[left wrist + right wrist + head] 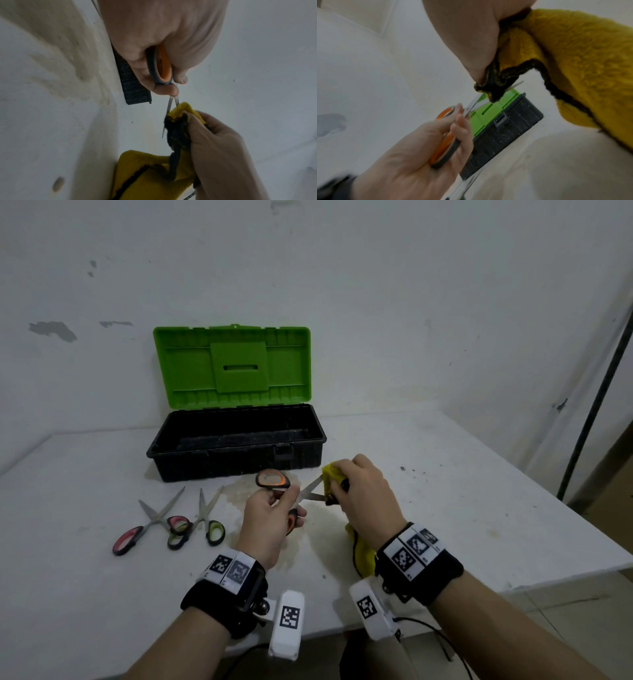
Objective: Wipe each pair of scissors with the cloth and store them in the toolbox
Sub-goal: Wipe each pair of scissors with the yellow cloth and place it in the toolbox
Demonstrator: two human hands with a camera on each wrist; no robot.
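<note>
Left hand (270, 517) grips the orange-handled scissors (286, 491) by their stiff loops above the tabletop's (479, 491) middle, while right hand (364, 494) pinches the soft yellow cloth (180, 112) around one sharp, probably slippery blade.

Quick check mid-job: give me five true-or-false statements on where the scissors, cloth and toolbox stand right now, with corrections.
1. The left hand holds the orange-handled scissors. True.
2. The toolbox is closed. False: its green lid stands open.
3. The right hand pinches the yellow cloth around a blade of the scissors. True.
4. The pink-handled scissors already lie in the toolbox. False: they lie on the table, left of the hands, beside the green-handled scissors.
5. The blades of the held scissors are spread apart. True.
</note>
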